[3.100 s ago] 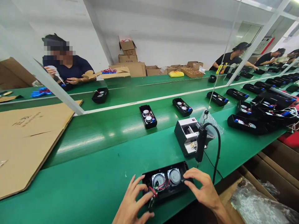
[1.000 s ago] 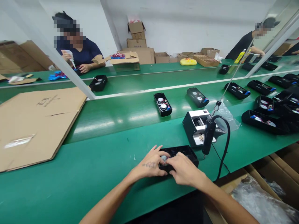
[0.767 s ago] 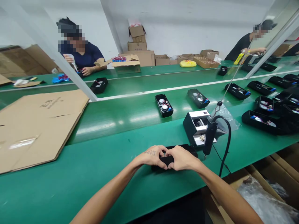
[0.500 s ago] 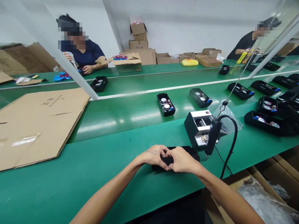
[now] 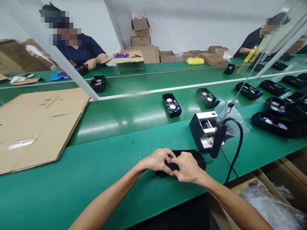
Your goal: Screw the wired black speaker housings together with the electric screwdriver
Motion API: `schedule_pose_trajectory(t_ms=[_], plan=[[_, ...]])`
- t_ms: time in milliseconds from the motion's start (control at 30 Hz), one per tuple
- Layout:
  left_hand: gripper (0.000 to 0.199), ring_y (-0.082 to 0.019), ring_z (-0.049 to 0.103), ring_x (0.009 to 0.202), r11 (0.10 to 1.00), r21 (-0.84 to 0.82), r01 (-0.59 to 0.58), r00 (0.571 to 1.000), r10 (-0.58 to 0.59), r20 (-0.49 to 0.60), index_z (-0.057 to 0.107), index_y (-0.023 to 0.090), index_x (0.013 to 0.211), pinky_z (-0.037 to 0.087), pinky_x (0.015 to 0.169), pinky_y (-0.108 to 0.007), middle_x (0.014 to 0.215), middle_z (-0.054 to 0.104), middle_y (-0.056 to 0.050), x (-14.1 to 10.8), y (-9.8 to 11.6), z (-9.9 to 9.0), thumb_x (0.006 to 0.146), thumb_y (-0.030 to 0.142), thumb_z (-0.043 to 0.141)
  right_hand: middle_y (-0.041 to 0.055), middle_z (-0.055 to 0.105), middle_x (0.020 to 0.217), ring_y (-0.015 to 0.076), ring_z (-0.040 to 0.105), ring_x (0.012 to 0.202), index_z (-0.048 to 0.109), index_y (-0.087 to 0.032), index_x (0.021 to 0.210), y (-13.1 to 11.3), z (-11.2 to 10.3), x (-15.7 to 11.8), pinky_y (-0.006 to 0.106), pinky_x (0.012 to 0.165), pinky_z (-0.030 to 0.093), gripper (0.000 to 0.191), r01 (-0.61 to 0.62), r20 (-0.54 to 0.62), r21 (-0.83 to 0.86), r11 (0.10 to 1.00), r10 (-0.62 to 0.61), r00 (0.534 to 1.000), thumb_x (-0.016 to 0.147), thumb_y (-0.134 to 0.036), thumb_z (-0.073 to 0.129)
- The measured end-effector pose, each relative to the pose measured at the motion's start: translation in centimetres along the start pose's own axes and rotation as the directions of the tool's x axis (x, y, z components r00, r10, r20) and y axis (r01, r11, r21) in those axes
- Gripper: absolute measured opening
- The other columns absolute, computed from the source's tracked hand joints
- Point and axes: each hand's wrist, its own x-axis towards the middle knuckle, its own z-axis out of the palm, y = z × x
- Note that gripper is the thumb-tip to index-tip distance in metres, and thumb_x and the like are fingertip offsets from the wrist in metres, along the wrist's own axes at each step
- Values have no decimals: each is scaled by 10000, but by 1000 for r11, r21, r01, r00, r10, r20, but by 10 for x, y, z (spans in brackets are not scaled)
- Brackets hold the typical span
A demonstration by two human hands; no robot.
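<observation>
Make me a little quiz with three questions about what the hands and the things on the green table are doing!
1. True or false: both the left hand and the right hand are on the black case.
2. What hangs just right of the case? A) a hanging screwdriver B) a yellow bag C) a blue glove
3. Fill in: the big flat sheet at the far left of the table is made of ____.

Key: 1 true. 2 A. 3 cardboard.
</observation>
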Motion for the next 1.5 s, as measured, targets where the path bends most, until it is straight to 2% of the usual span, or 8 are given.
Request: schedule_pose_trajectory(t_ms=[367,433,533,600,733,967,1267,1500], plan=[[224,-406,499,1509,988,146,44,998,-36,-57,839,276,776,336,1268,-517,1365,753,14,-13,5,16,745,449,977,94,821,1134,290,763,1072,731,-224,1290,-1,0,-30,429,1007,553,407,139,-261,132,981,-101,960,886,-193,759],[220,-429,452,1542,981,191,43,996,-28,-81,850,288,821,297,1285,-574,1376,755,13,-19,8,24,723,416,1000,102,767,1250,282,720,1174,688,-240,1314,16,-3,-42,430,1048,565,387,172,-620,196,965,-14,784,929,-223,732],[205,-439,410,1564,949,316,2,992,37,-118,857,303,822,254,1297,-625,1370,763,12,-29,7,42,729,417,999,192,639,1404,349,623,1328,611,-196,1415,54,-6,-53,540,1112,541,461,-32,-928,247,968,246,278,994,-363,694],[176,-437,414,1554,911,410,-45,981,118,-155,860,304,827,269,1289,-633,1369,762,0,-35,2,57,760,420,974,250,558,1513,401,546,1428,533,-150,1517,81,-7,-54,610,1151,497,623,-155,-919,340,928,362,153,1000,-467,675],[132,-429,418,1541,816,576,-48,920,260,-292,846,306,878,302,1267,-639,1368,755,10,-42,-9,86,799,369,930,210,734,1318,380,696,1229,633,-149,1393,118,-9,-54,572,1082,546,612,-100,-737,582,807,576,353,940,-553,715],[175,-414,469,1477,740,671,47,820,354,-449,800,306,797,339,1222,-593,1285,773,27,-41,-22,112,741,400,936,-72,597,621,171,562,476,600,-206,1120,131,-1,-63,326,535,521,404,258,-739,674,693,631,236,868,-479,760],[288,-387,485,1462,781,622,62,759,368,-537,770,302,745,354,1219,-537,1234,789,33,-32,-17,112,710,503,973,-120,576,543,126,525,426,537,-230,1079,114,-65,-46,296,554,496,363,499,-832,506,704,551,67,906,-413,798],[168,-413,472,1481,748,657,88,811,330,-483,788,294,796,357,1221,-587,1297,774,27,-33,-10,110,769,382,929,-87,582,529,141,531,428,589,-218,957,115,-69,-31,300,485,472,355,425,-793,605,673,560,242,834,-408,862]])
